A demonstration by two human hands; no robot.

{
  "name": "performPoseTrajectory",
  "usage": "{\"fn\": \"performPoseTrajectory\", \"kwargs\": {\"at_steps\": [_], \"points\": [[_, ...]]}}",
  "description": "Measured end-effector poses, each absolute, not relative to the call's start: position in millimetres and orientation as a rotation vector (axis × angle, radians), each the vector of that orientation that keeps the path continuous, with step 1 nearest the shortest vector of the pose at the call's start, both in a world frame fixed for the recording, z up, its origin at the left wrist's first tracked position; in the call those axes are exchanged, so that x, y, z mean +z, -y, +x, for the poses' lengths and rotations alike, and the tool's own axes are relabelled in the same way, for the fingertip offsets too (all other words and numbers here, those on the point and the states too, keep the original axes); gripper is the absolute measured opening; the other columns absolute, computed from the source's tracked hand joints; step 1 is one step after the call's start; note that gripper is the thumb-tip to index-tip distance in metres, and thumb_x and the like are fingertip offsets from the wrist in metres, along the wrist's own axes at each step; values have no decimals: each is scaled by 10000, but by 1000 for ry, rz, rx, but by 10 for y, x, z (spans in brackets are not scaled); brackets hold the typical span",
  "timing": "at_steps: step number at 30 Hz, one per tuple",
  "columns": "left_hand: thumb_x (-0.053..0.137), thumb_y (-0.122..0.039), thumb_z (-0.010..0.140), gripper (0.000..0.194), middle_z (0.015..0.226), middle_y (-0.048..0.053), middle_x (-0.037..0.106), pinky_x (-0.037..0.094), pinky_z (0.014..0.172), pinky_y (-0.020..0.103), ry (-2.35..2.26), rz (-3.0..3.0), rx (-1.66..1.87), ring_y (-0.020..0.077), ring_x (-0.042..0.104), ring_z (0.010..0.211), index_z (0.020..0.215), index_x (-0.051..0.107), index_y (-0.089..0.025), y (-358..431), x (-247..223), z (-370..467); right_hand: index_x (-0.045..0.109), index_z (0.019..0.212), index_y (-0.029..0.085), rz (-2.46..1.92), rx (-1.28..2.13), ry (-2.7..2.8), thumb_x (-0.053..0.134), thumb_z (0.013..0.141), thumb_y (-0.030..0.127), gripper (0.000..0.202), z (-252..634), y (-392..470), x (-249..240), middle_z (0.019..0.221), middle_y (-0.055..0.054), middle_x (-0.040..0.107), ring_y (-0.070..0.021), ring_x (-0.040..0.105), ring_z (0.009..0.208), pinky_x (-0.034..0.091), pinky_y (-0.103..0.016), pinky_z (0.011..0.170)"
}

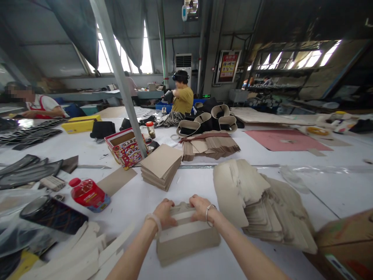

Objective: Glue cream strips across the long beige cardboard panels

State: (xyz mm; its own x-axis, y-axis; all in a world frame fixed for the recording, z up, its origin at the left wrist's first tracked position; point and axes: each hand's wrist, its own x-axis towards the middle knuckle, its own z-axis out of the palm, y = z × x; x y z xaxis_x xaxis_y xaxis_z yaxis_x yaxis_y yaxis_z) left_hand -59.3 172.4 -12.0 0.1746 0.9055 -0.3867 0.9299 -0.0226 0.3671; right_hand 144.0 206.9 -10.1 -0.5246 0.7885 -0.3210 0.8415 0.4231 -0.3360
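A small block of stacked beige board pieces [188, 247] lies on the white table in front of me, with paler strips across its top. My left hand [164, 214] is closed on its far left end, the thumb pressed on the top. At the far right end my right hand [201, 208] grips the same stack, thumb inward. The far fingers of both hands are partly hidden behind the pieces. Right of my hands lies a big fanned pile of curved beige board cutouts [259, 202]. Beyond them stands a neat stack of rectangular boards [161, 167].
Pale loose strips [84, 256] lie at the near left, beside a red bottle [89, 194] and a dark patterned cylinder [54, 214]. A cardboard box [346, 241] sits at the near right. A slanted metal post [119, 74] rises beyond the table's middle. Co-workers [183, 95] work farther back.
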Motion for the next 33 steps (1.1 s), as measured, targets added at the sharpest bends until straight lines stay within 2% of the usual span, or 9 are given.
{"fn": "performPoseTrajectory", "kwargs": {"at_steps": [5, 10, 13, 17, 20, 24, 27, 29, 33], "points": [[765, -455, 349, 816, 1092, 116, 571, 440, 833, 315, -1753, 1904, -183, 269, 555, 981, 1078, 571, -143, -1915, -104, -604, 592, 870, 225, 1444, -714, -2487, 736, 460, 441, 485, 1360, -2235, -93, 990, -48, 582, -230, 589, 814, 414, -295, 639], [726, -497, 419, 504, 938, 71, 618, 435, 780, 319, -1735, 1972, -235, 257, 569, 917, 818, 645, -199, -1781, 78, -560, 575, 818, 222, 1368, -597, -2602, 713, 514, 477, 420, 1388, -2108, 23, 908, -45, 605, -257, 534, 909, 364, -363, 759], [704, -508, 469, 434, 979, 58, 596, 391, 817, 344, -1722, 2057, -186, 263, 527, 981, 783, 624, -219, -1484, 303, -507, 556, 815, 216, 1354, -535, -2693, 713, 548, 451, 389, 1460, -1843, 222, 873, -39, 599, -248, 500, 925, 333, -357, 780], [666, -452, 563, 353, 975, 1, 592, 352, 802, 326, -1778, 2138, 0, 219, 518, 969, 833, 565, -249, -902, 564, -440, 524, 978, 226, 1415, -560, -2795, 663, 642, 309, 372, 1627, -1326, 483, 957, -37, 578, -213, 507, 899, 348, -309, 746], [621, -362, 622, 249, 876, -36, 609, 366, 733, 271, -1807, 1950, 129, 163, 558, 840, 819, 524, -246, -511, 596, -432, 426, 1196, 254, 1500, -661, -2802, 644, 650, 259, 587, 1815, -1010, 533, 1040, -40, 564, -230, 497, 971, 349, -334, 810], [598, -317, 640, 252, 832, -33, 619, 421, 715, 245, -1783, 1655, 548, 150, 577, 787, 863, 510, -237, -196, 389, -511, 393, 1248, 250, 1777, -1110, -2674, 641, 626, 231, 670, 2111, -826, 330, 1070, -37, 560, -218, 508, 989, 369, -333, 876], [650, -376, 603, 502, 939, -3, 622, 457, 782, 274, -1775, 1417, 871, 178, 592, 861, 1052, 477, -234, -71, 149, -580, 368, 1243, 236, 2015, -1703, -2509, 661, 607, 246, 700, 2268, -776, 74, 1080, -39, 557, -198, 536, 957, 410, -321, 867], [656, -428, 597, 678, 991, 20, 614, 474, 785, 291, -1746, 1281, 961, 186, 602, 857, 1188, 387, -233, -11, -17, -588, 347, 1249, 232, 2036, -2055, -2428, 698, 585, 276, 752, 2302, -736, -86, 1114, -53, 548, -204, 528, 991, 406, -330, 889], [655, -478, 577, 834, 1146, 66, 546, 440, 903, 310, -1709, 1259, 973, 219, 538, 1043, 1272, 265, -231, 53, -327, -489, 391, 1213, 228, 2023, -2366, -2289, 751, 525, 367, 789, 2223, -629, -302, 1164, -84, 519, -228, 537, 962, 446, -345, 833]]}}
